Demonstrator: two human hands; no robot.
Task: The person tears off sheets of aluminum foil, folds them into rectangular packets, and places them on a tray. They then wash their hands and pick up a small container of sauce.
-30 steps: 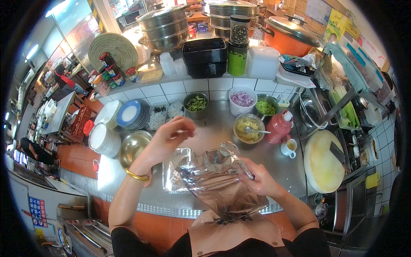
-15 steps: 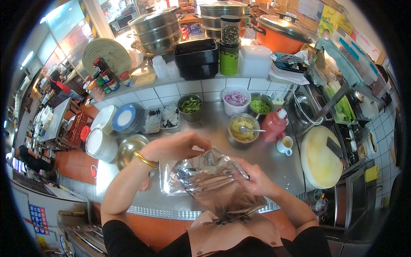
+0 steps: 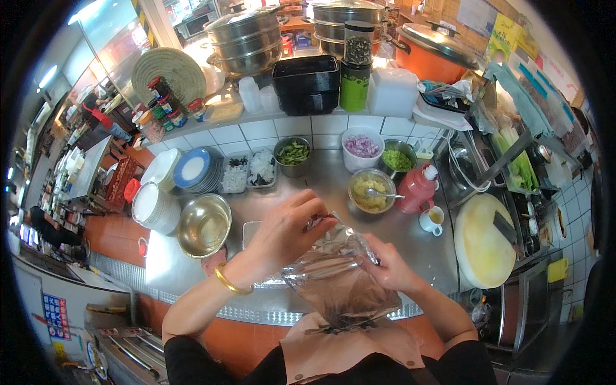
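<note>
I hold a shiny silver foil bag upright in front of my apron, over the near edge of the steel counter. My right hand grips the bag's right side near the top, thumb on the near face. At its top edge, my left hand has its fingers bent together and pinching the foil; the fingertips are partly hidden. A flat silvery packet or sheet lies on the counter, mostly covered by my left hand and the bag. What is inside the bag cannot be seen.
Left on the counter stand a steel bowl, stacked white bowls and blue-rimmed plates. Behind are chopped purple onion and greens. A yellow mash bowl, pink bottle, cup and round board with cleaver stand right.
My left hand has risen and turned at the bag's top edge, its fingers now closed on the foil. The bag stands more upright, and my right hand keeps its grip. The view has shifted slightly.
</note>
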